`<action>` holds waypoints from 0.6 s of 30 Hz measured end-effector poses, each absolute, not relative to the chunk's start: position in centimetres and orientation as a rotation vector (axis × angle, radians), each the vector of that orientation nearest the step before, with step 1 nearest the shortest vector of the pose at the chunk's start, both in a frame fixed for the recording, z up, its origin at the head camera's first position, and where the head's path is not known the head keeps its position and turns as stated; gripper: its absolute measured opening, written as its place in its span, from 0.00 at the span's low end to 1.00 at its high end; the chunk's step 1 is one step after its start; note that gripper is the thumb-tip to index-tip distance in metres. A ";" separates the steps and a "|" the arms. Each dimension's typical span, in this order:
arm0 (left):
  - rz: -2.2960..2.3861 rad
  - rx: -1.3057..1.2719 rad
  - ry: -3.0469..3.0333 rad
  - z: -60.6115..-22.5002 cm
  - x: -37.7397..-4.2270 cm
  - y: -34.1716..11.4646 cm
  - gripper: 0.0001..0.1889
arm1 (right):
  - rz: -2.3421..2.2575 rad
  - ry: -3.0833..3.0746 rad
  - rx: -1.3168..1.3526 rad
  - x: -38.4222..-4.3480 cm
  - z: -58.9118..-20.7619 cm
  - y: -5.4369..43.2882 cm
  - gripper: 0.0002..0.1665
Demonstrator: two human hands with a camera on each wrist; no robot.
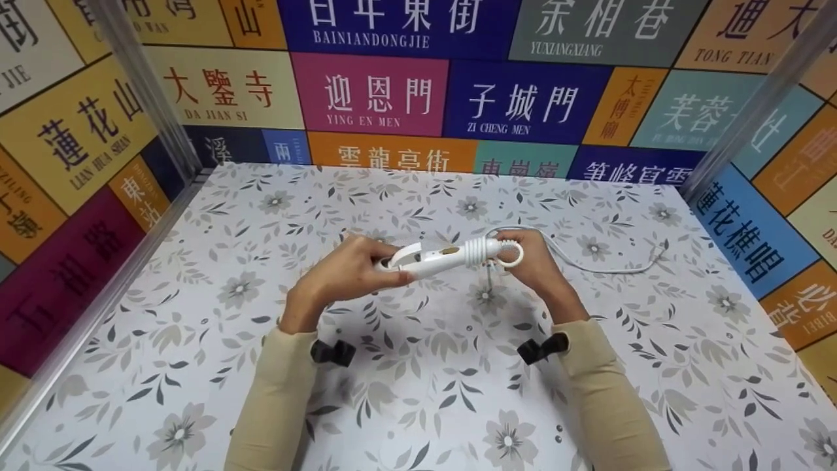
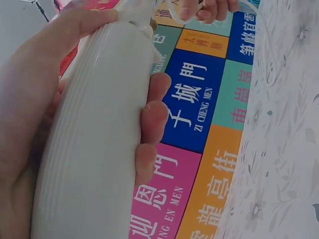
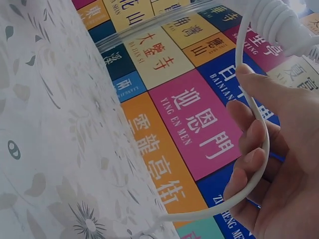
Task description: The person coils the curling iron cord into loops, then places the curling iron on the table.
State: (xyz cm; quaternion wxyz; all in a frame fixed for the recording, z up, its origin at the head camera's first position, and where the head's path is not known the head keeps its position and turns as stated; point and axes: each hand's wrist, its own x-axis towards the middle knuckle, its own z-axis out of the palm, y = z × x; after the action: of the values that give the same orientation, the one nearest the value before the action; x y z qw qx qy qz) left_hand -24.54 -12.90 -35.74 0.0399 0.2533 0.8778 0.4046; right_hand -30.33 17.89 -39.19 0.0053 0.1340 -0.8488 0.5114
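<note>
A white hair curling iron (image 1: 439, 262) is held above the table, its handle wrapped in several turns of white cord (image 1: 482, 250). My left hand (image 1: 346, 269) grips its wide end, beside a raised curved lever (image 1: 407, 254). In the left wrist view, thumb and fingers close around the smooth ribbed body (image 2: 94, 124). At the other end, my right hand (image 1: 533, 258) holds the loose cord (image 3: 265, 132), which runs between thumb and curled fingers in the right wrist view. The coiled part (image 3: 279, 25) stands just above that hand.
From the right hand the cord trails across the table to a plug (image 1: 659, 252) at the right. A floral cloth (image 1: 418, 405) covers the table. Colourful panels with lettering (image 1: 369, 95) rise behind and at both sides, with clear posts at the corners.
</note>
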 end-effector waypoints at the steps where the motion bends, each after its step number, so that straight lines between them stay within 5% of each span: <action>1: 1.222 0.773 2.678 -35.8 -24.5 -12.8 0.11 | 1.648 -2.650 0.420 -30.3 -39.1 17.9 0.06; 7: 1.121 0.829 2.602 -36.0 -24.4 -12.3 0.14 | 1.810 -2.698 0.372 -30.0 -38.6 18.3 0.22; 18: 1.039 0.813 2.567 -36.1 -24.4 -11.9 0.12 | 1.696 -2.627 0.605 -28.5 -36.3 18.7 0.13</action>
State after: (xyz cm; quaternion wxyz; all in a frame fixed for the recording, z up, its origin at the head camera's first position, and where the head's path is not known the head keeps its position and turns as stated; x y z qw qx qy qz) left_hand -24.39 -11.91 -36.14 0.1273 0.2794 0.8821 0.3571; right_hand -28.52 18.70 -36.33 -0.0217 0.1898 -0.8247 0.5324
